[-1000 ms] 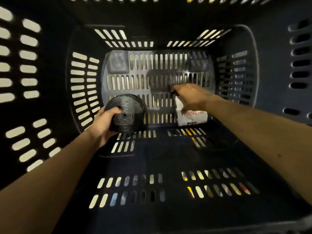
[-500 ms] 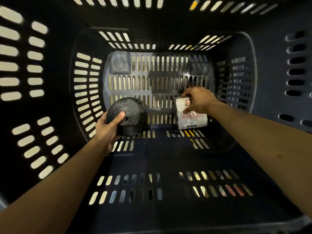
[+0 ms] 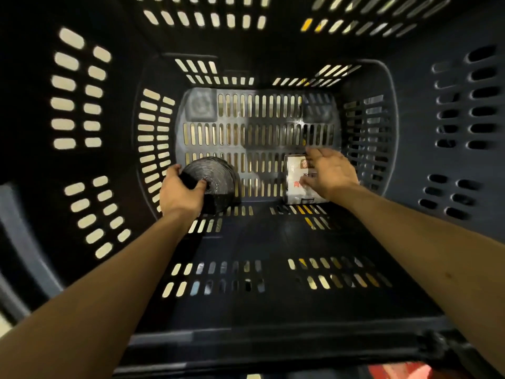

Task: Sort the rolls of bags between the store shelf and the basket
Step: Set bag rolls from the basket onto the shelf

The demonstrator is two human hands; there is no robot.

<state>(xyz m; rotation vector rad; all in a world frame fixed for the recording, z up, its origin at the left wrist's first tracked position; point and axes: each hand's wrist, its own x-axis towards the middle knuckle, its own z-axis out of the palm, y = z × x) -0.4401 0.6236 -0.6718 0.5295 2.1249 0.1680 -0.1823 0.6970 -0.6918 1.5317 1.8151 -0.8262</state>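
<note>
Black roll (image 3: 218, 176): I see it at the left side of the basket floor (image 3: 259, 132), close to the slotted left wall. Its flat end faces the camera, and the core hole shows near the middle. I cannot tell whether it rests on the floor or is held just above it.

Left hand (image 3: 181, 191): it grasps the black roll. The thumb lies across the end face near the core, and the fingers curl round the rim on the left side.

White roll (image 3: 295, 173): it lies at the right side of the floor, well apart from the black roll, with its near end against the foot of the near wall. Its wrapper carries a label with red print, too blurred for me to read.

Right hand (image 3: 332, 173): it is released, with the fingers spread and loosely extended over the right part of the white roll. The thumb tip sits at the wrapper, and I cannot tell whether it touches.

Basket (image 3: 259, 236): it is deep, dark and slotted on all walls. Both forearms reach down into it from the near rim.
</note>
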